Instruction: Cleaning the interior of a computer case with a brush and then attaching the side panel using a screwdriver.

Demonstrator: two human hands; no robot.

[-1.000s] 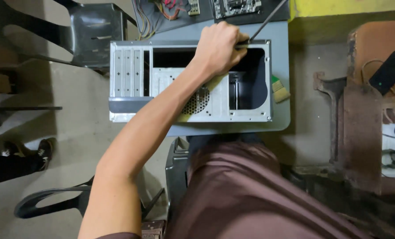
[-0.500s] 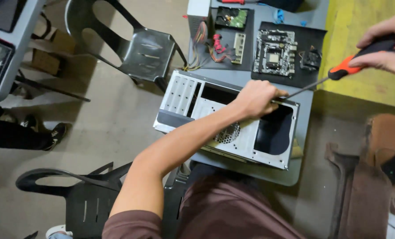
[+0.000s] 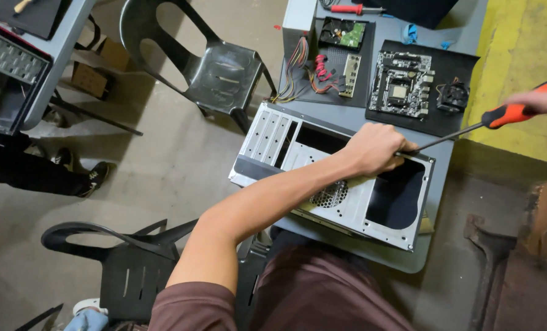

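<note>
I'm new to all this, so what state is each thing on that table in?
Computer case: lying on its side, open, empty inside.
Screwdriver: held, tip at the case rim.
Left hand: closed around the screwdriver tip.
Right hand: gripping the orange handle.
Motherboard: out, flat on a mat.
Hard drive: out, lying flat.

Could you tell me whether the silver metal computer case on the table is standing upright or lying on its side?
Lying flat: the silver metal computer case rests broad side down on the grey table.

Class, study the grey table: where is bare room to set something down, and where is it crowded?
Bare grey strip of table right of the black mat, up to the yellow edge. A narrow gap lies between the computer case and the motherboard. Crowded: the far end, with hard drive, cables and fan.
</note>
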